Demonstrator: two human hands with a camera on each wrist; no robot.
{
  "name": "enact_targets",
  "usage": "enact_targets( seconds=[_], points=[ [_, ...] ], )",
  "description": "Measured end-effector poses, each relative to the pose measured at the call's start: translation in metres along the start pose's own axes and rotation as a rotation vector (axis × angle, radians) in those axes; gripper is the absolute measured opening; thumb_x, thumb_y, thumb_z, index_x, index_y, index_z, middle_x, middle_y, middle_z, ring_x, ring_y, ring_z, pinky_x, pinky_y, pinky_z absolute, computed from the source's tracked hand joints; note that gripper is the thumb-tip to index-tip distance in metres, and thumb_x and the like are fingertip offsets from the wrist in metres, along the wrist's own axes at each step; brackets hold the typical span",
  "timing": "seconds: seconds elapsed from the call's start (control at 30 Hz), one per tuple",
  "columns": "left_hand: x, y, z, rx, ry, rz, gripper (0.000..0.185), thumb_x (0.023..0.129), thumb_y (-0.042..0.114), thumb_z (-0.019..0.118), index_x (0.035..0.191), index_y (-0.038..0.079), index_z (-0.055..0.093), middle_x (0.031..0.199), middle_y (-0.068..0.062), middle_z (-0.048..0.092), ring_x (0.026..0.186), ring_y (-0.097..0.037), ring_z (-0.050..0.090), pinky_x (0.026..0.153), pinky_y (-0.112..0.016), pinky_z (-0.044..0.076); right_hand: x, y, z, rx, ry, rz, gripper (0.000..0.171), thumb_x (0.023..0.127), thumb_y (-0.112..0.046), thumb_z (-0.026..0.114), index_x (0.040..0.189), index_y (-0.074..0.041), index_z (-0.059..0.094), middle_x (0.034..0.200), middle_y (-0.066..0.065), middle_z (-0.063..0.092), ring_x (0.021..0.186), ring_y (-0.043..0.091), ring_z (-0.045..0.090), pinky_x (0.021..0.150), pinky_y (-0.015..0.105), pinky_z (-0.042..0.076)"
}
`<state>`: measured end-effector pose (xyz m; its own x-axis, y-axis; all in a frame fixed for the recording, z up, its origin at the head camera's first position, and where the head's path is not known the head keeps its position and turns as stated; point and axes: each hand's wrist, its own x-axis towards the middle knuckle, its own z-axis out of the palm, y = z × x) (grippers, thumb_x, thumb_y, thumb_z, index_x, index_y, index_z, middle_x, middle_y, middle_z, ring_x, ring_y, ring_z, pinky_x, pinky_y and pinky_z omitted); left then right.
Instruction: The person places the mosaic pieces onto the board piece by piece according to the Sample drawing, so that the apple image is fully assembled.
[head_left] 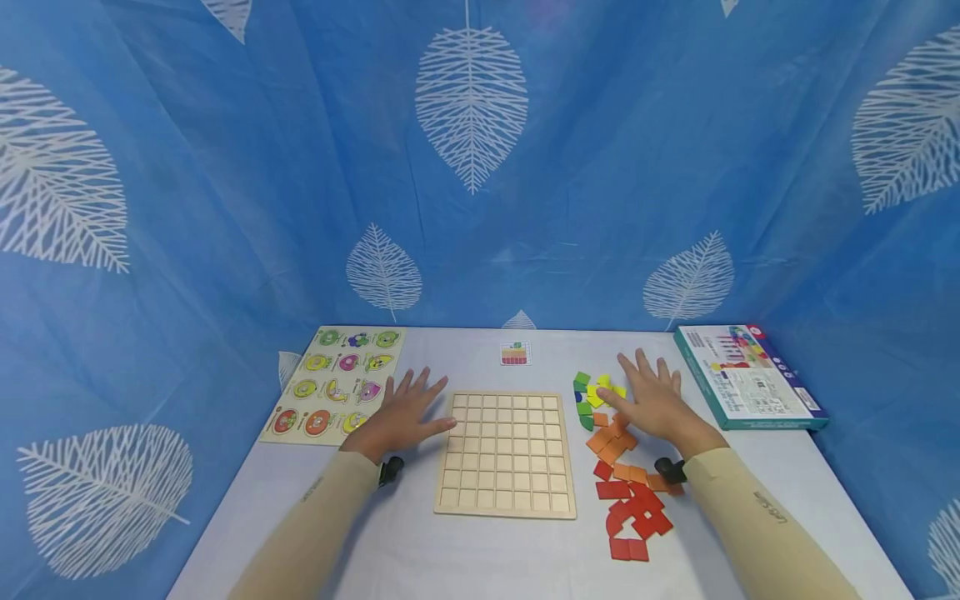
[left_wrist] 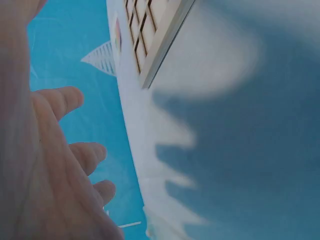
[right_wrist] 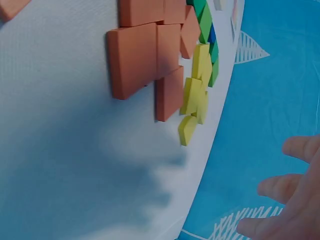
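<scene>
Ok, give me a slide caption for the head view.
Both hands open: left hand beside empty wooden grid board, right hand over colored tiles on white table.

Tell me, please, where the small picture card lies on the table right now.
In the head view, the small picture card lies at the table's far edge, just beyond the wooden grid board, roughly midway between both hands.
</scene>
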<state>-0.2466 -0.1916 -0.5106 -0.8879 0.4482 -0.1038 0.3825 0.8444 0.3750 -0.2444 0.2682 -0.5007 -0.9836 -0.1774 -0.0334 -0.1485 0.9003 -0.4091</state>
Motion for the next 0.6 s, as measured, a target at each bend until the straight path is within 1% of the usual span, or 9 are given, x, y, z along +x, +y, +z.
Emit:
enact_targets(
  seconds=[0.17, 0.3, 0.43, 0.6],
  points=[
    [0.0, 0.002, 0.014, -0.029, -0.013, 0.016, 0.091, 0.1, 0.069, 0.056, 0.169, 0.018, 0.027, 0.173, -0.021, 0.012, 0.156, -0.048, 0.002, 0.12, -0.068, -0.008, 0.0, -0.001, 0.004, 0.023, -0.017, 0.003, 0.104, 0.098, -0.071, 0.053, 0.164, 0.004, 0.024, 0.166, 0.039, 0.007, 0.144, 0.072, 0.0, 0.11, 0.082, -0.007],
    [0.0, 0.005, 0.025, -0.044, -0.016, -0.001, 0.095, 0.098, 0.072, 0.055, 0.169, 0.017, 0.026, 0.172, -0.02, 0.014, 0.157, -0.045, 0.006, 0.122, -0.065, -0.005, 0.002, -0.001, 0.009, 0.043, -0.03, 0.011, 0.105, 0.098, -0.072, 0.053, 0.165, 0.003, 0.023, 0.167, 0.038, 0.007, 0.145, 0.071, -0.001, 0.111, 0.081, -0.008],
    [-0.003, 0.012, 0.033, -0.063, -0.028, -0.009, 0.099, 0.097, 0.075, 0.052, 0.169, 0.013, 0.024, 0.172, -0.019, 0.017, 0.158, -0.041, 0.009, 0.123, -0.062, -0.004, 0.004, 0.001, 0.015, 0.051, -0.023, 0.007, 0.104, 0.097, -0.071, 0.054, 0.165, 0.002, 0.024, 0.167, 0.037, 0.008, 0.146, 0.07, 0.0, 0.112, 0.08, -0.009],
    [-0.004, 0.019, 0.042, -0.102, -0.022, -0.002, 0.101, 0.097, 0.072, 0.055, 0.168, 0.007, 0.023, 0.171, -0.021, 0.019, 0.157, -0.042, 0.011, 0.124, -0.06, 0.001, 0.006, 0.004, 0.021, 0.045, -0.019, 0.006, 0.103, 0.098, -0.07, 0.055, 0.165, 0.003, 0.025, 0.167, 0.037, 0.01, 0.146, 0.069, 0.002, 0.112, 0.08, -0.006]
  ],
)
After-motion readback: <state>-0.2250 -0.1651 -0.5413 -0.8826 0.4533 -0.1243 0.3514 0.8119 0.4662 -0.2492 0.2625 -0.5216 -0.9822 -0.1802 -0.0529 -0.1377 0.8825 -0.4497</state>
